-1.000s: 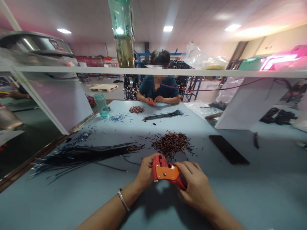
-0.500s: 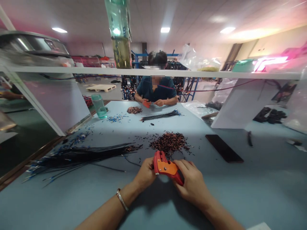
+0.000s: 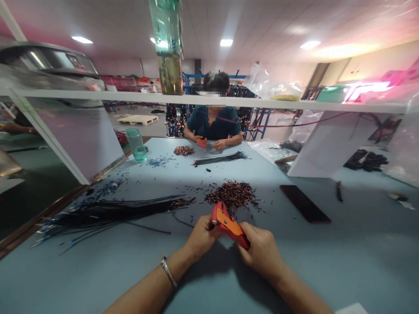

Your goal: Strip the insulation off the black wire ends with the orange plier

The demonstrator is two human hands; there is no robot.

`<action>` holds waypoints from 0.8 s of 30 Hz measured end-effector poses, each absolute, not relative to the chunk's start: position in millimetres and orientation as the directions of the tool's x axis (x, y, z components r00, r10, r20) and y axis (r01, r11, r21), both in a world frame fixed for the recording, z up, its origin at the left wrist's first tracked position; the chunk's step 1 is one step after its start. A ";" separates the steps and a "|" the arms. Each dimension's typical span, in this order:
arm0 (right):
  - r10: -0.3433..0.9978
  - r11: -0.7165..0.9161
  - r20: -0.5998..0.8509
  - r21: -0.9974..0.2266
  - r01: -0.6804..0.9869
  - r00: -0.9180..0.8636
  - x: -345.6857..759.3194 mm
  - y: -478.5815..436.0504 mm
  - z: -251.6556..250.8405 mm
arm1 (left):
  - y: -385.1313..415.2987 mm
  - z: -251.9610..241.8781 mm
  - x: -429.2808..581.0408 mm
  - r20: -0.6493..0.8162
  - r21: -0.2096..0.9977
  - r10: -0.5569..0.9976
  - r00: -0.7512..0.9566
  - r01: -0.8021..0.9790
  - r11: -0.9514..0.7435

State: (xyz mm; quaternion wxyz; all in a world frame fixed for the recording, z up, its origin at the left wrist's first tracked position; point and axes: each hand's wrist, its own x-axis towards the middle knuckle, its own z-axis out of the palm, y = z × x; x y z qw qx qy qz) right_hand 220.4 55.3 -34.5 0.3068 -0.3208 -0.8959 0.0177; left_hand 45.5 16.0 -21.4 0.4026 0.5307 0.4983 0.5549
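Note:
My right hand [image 3: 263, 246] is wrapped round the handles of a red and orange wire stripper [image 3: 227, 222], whose handles are squeezed together. At the jaw end my left hand [image 3: 203, 235] is pinched on a thin black wire [image 3: 182, 220], which trails out to the left. The wire's tip is hidden behind the fingers and the tool. Just beyond the stripper lies a heap of short black and copper offcuts [image 3: 232, 194]. A bundle of black wires [image 3: 121, 211] with blue and metal ends lies left of my left hand.
A dark phone [image 3: 305, 203] lies to the right. Blue bits [image 3: 111, 187] are scattered at the left edge. Across the table a co-worker [image 3: 213, 122] holds an orange tool [image 3: 201, 142] near another wire bundle [image 3: 221, 158]. A white shelf [image 3: 209, 100] spans above, with a green bottle [image 3: 170, 65] on it.
My right hand has closed further, bringing the stripper's handles and jaws together. The tool has tilted slightly, and my left hand has shifted a little right with it.

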 end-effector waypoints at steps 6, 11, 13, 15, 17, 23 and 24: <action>0.680 0.732 0.474 -0.398 0.553 -0.558 221.1 55.0 -30.4 | 18.9 -26.2 42.7 0.213 0.970 0.973 -0.091 0.143 -0.199; 0.847 0.482 0.291 -0.772 0.414 -0.444 230.5 54.3 -15.1 | 21.7 -29.8 36.8 0.250 0.943 0.942 -0.224 0.277 -0.184; 0.865 0.280 0.142 -0.933 0.228 -0.481 233.7 52.8 -9.9 | 22.4 -30.9 34.4 0.281 0.926 0.925 -0.255 0.327 -0.192; 0.826 0.032 0.010 -0.999 0.029 -0.563 234.6 50.5 -7.4 | 22.9 -32.4 32.1 0.310 0.908 0.910 -0.274 0.369 -0.198; 0.764 -0.187 -0.095 -0.979 -0.079 -0.638 233.3 47.6 -7.3 | 23.4 -34.2 29.8 0.324 0.894 0.902 -0.286 0.403 -0.194; 0.631 -0.516 -0.297 -0.851 -0.102 -0.717 228.1 42.7 -11.5 | 24.6 -36.6 26.2 0.333 0.863 0.894 -0.299 0.479 -0.162; 0.615 -0.536 -0.306 -0.838 -0.101 -0.726 227.9 42.7 -12.0 | 24.7 -36.2 26.2 0.335 0.858 0.892 -0.303 0.490 -0.155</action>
